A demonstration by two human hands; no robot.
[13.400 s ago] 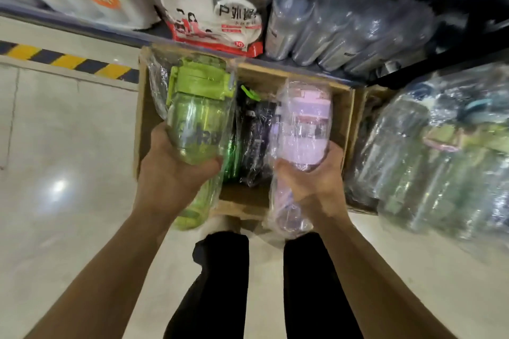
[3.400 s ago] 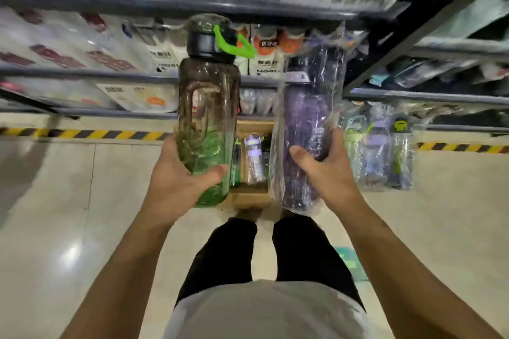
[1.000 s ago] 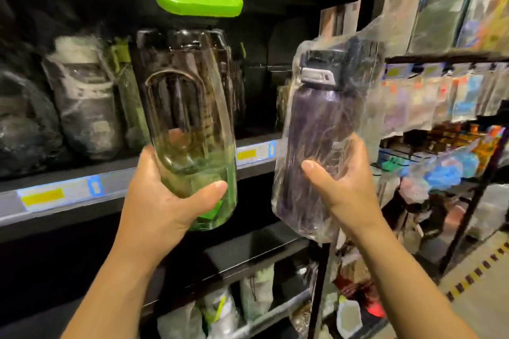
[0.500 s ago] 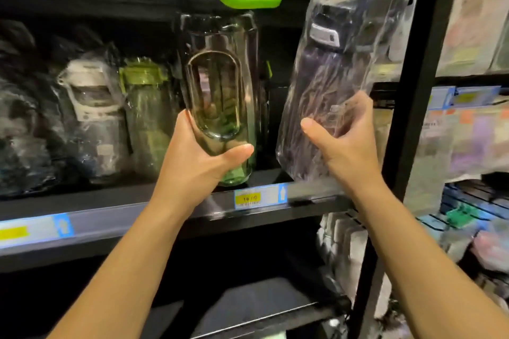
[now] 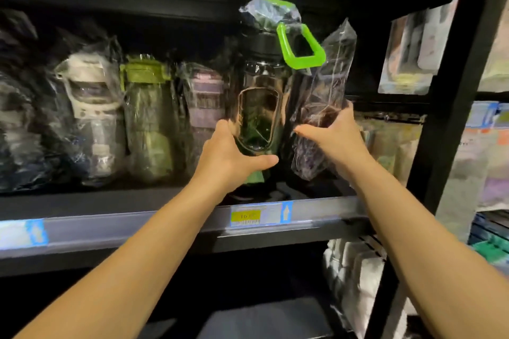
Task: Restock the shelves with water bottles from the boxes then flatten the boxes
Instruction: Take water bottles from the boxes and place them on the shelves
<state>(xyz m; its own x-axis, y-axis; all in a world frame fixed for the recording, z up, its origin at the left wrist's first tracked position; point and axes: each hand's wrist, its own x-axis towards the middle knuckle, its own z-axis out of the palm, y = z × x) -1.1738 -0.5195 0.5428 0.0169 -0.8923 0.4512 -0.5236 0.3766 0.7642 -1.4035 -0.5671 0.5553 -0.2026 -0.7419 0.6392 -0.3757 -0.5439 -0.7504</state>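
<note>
Green-looped bottle point(image 5: 257, 82) clasped by left hand point(image 5: 228, 158), wrapped dark bottle point(image 5: 321, 91) apparently pinched in right hand point(image 5: 337, 139)

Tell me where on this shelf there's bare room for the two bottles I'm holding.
Bare board shows only at the right end of the shelf, between the pink-lidded bottle and the black upright, under the green-handled bottle in your left hand and the bagged purple bottle in your right hand. Left of that, wrapped bottles stand packed side by side.
</note>
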